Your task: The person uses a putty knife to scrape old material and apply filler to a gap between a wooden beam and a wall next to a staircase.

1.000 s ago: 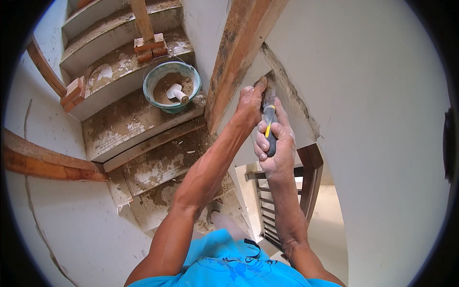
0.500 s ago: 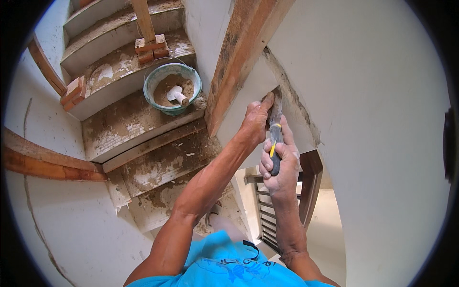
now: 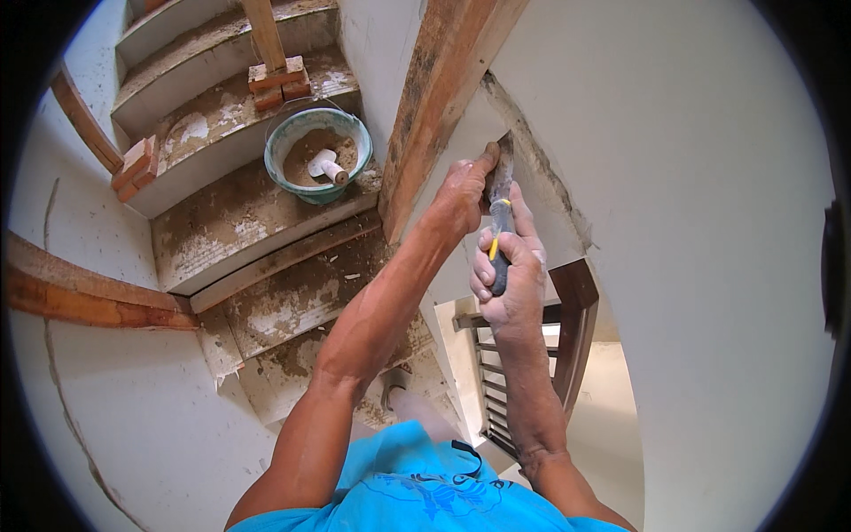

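My right hand [image 3: 514, 275] is closed round the black and yellow handle of a putty knife [image 3: 502, 213]. Its grey, smeared metal blade points up and away from me. My left hand [image 3: 463, 191] is closed at the blade's left edge, thumb and forefinger pressed against it near the tip; its other fingertips are partly hidden. White dust coats the right fingers. Just beyond the blade, a rough grey crack-like strip [image 3: 536, 155] runs down the white wall [image 3: 691, 177]. The blade tip lies close to this strip; whether it touches cannot be made out.
A green bucket [image 3: 278, 133] of brown mortar with a white-headed scoop [image 3: 324, 163] stands on a dirty stair step [image 3: 213, 235]. Left of my hands leans a wooden beam [image 3: 434, 106]. Bricks [image 3: 279, 78] prop a wooden post. Below is a dark railing [image 3: 576, 301].
Both hands and the putty knife have shifted together slightly up and to the left along the wall. The grip of each hand looks the same.
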The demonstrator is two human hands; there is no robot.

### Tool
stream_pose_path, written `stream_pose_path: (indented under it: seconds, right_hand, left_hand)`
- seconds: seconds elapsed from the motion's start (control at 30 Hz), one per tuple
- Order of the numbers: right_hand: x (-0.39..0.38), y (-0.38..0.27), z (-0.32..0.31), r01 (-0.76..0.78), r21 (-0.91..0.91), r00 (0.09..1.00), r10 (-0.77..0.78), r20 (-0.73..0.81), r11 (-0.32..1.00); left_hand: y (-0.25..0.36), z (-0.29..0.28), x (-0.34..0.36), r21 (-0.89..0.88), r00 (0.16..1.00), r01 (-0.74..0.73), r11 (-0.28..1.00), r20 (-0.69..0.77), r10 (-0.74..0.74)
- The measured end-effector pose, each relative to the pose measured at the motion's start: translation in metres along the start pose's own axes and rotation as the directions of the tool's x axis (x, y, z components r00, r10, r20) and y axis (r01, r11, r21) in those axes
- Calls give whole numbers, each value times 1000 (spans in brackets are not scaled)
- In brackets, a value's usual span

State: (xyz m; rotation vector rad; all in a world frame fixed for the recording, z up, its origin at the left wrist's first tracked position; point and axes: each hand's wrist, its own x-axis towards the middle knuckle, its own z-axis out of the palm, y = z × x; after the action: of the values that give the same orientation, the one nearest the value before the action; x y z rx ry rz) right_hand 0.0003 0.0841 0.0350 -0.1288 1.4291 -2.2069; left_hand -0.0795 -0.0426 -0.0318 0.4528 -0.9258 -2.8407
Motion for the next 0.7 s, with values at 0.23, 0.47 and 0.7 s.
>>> stream_pose_path:
  seconds: [0.23,0.47,0.7]
  right_hand:
    - [18,-12,2,-3,-37,999,4,39,999]
    - [4,-9,-8,-23,-36,1000,23,16,999]
    - [21,-9,3,-22,-3,1000,22,22,1000]
  left_hand:
    - [9,5,12,-19,995,-43,999,-86,41]
    - [10,8,-6,106,1000,1,994,-3,-1]
    - [24,0,4,161,1000,8,987,-3,-7]
